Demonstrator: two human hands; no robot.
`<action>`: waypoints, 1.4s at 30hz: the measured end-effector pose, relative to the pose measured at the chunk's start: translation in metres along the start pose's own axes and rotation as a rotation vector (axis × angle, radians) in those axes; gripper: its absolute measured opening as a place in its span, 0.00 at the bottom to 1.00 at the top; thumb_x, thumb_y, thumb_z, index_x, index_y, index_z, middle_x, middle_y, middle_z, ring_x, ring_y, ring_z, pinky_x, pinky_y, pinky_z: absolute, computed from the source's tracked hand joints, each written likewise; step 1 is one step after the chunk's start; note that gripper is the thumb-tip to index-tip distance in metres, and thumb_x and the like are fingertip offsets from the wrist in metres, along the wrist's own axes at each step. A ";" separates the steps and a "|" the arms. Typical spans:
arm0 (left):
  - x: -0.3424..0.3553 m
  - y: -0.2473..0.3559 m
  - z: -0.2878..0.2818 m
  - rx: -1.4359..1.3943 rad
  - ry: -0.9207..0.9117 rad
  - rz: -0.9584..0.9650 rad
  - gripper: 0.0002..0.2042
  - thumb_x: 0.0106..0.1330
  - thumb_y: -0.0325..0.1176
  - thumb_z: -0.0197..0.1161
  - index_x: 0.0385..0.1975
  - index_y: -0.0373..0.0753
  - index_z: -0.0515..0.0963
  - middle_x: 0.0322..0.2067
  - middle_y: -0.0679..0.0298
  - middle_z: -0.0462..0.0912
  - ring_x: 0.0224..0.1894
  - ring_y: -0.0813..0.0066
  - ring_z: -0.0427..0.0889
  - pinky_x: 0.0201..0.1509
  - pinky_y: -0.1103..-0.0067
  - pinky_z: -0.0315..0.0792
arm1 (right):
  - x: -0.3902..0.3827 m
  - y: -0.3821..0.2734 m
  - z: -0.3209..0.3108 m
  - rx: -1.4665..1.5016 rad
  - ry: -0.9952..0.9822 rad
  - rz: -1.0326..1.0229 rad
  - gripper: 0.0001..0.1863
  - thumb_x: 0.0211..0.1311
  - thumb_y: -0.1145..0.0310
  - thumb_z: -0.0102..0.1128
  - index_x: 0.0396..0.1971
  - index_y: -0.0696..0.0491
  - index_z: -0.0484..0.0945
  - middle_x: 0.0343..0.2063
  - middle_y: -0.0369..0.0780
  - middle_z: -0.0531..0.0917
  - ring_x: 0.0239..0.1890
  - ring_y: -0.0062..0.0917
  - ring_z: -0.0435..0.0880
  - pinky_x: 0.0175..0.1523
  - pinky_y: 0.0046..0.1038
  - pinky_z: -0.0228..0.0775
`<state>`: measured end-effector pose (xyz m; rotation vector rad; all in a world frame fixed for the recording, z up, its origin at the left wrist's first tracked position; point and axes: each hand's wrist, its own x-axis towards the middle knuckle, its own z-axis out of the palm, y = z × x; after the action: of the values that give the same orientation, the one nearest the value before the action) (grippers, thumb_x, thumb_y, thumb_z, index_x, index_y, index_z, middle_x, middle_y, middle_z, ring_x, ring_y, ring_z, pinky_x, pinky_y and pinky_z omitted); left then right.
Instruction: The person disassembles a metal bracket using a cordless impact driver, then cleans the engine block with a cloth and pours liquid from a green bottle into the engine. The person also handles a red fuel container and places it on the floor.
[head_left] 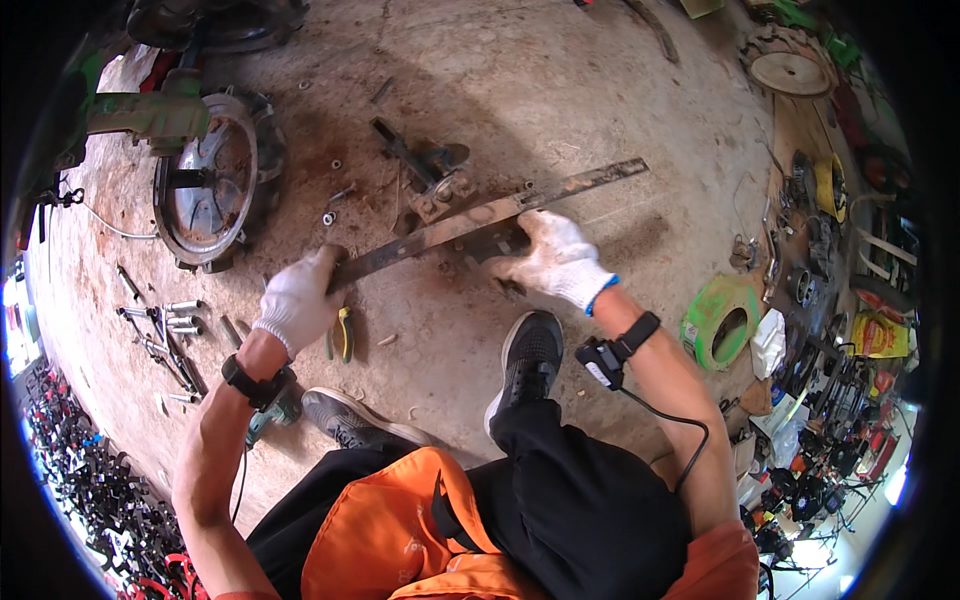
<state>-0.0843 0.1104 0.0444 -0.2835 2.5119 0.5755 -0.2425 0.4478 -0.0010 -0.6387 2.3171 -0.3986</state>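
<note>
A long, flat, rusty metal bar [440,235] slants across in front of me, its right end higher and farther off. My left hand [300,298], in a white work glove with a dirty fingertip area, is closed round the bar's left end. In a matching glove, my right hand [556,258] curls round a dark metal part [498,243] just under the bar's middle. Its upper fingers touch or lie close to the bar. Behind the bar a rusty metal assembly [435,185] rests on the concrete, partly hidden by it.
A spoked metal wheel [210,180] stands at the left near green machinery [150,115]. Sockets and wrenches [165,330], yellow-handled pliers [346,335] and a drill [272,415] lie near my feet. A green ring-shaped part [718,322] and clutter line the right. Loose nuts [329,218] dot the floor.
</note>
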 end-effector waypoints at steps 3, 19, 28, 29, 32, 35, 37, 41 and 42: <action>0.004 -0.006 0.006 0.073 0.025 0.046 0.19 0.68 0.34 0.69 0.56 0.36 0.80 0.47 0.42 0.87 0.52 0.39 0.87 0.56 0.54 0.81 | -0.010 0.008 -0.026 -0.172 0.141 -0.134 0.29 0.53 0.40 0.81 0.43 0.50 0.88 0.42 0.48 0.90 0.48 0.41 0.91 0.53 0.41 0.85; 0.059 -0.009 -0.029 0.572 0.184 0.092 0.15 0.69 0.39 0.75 0.50 0.44 0.82 0.44 0.58 0.89 0.52 0.60 0.89 0.60 0.62 0.78 | 0.031 -0.001 -0.070 -0.311 -0.142 0.015 0.39 0.55 0.30 0.78 0.55 0.47 0.87 0.41 0.49 0.92 0.47 0.48 0.92 0.52 0.46 0.83; 0.012 -0.012 -0.041 0.440 0.121 0.230 0.23 0.70 0.47 0.74 0.59 0.42 0.82 0.50 0.52 0.86 0.50 0.53 0.85 0.53 0.58 0.77 | 0.041 -0.010 -0.053 -0.198 -0.247 0.011 0.41 0.59 0.30 0.74 0.54 0.54 0.88 0.44 0.51 0.92 0.51 0.48 0.91 0.56 0.45 0.82; -0.010 -0.016 -0.029 0.408 -0.109 0.175 0.23 0.71 0.48 0.73 0.60 0.42 0.81 0.50 0.51 0.85 0.48 0.55 0.85 0.50 0.58 0.77 | 0.041 -0.010 -0.050 -0.200 -0.247 0.009 0.40 0.61 0.31 0.73 0.54 0.54 0.88 0.45 0.51 0.91 0.52 0.49 0.90 0.57 0.45 0.82; -0.055 -0.027 0.016 0.246 -0.040 0.035 0.33 0.69 0.54 0.76 0.66 0.39 0.77 0.52 0.47 0.83 0.50 0.52 0.86 0.52 0.57 0.80 | 0.041 -0.006 -0.044 -0.127 -0.233 0.025 0.37 0.65 0.38 0.72 0.59 0.55 0.86 0.49 0.52 0.91 0.53 0.49 0.90 0.59 0.43 0.82; -0.062 -0.033 0.069 0.119 -0.175 -0.249 0.52 0.60 0.56 0.82 0.79 0.36 0.62 0.56 0.40 0.79 0.57 0.42 0.84 0.58 0.57 0.82 | 0.044 0.000 -0.042 -0.082 -0.287 0.100 0.34 0.67 0.45 0.71 0.63 0.57 0.83 0.52 0.55 0.90 0.56 0.50 0.90 0.61 0.43 0.82; -0.059 -0.038 0.095 0.046 -0.134 -0.233 0.52 0.60 0.50 0.82 0.79 0.35 0.60 0.58 0.38 0.77 0.59 0.38 0.83 0.61 0.54 0.81 | 0.046 0.004 -0.041 -0.090 -0.268 0.095 0.34 0.66 0.48 0.72 0.63 0.57 0.83 0.52 0.55 0.90 0.57 0.50 0.90 0.62 0.43 0.82; -0.069 -0.046 0.105 -0.178 -0.065 -0.226 0.46 0.63 0.37 0.76 0.80 0.35 0.58 0.61 0.35 0.75 0.60 0.31 0.81 0.64 0.52 0.79 | 0.045 0.007 -0.039 -0.075 -0.243 0.071 0.31 0.65 0.52 0.73 0.62 0.57 0.84 0.50 0.55 0.91 0.55 0.49 0.90 0.61 0.44 0.82; -0.073 -0.047 0.096 -0.232 -0.024 -0.169 0.45 0.64 0.35 0.74 0.81 0.37 0.58 0.62 0.34 0.74 0.60 0.31 0.81 0.64 0.52 0.79 | 0.044 0.007 -0.038 -0.089 -0.224 0.056 0.30 0.65 0.52 0.73 0.61 0.56 0.84 0.49 0.54 0.91 0.54 0.49 0.91 0.60 0.44 0.82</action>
<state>0.0356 0.1185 -0.0046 -0.5658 2.3694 0.7961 -0.2999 0.4336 -0.0006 -0.6263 2.1420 -0.1885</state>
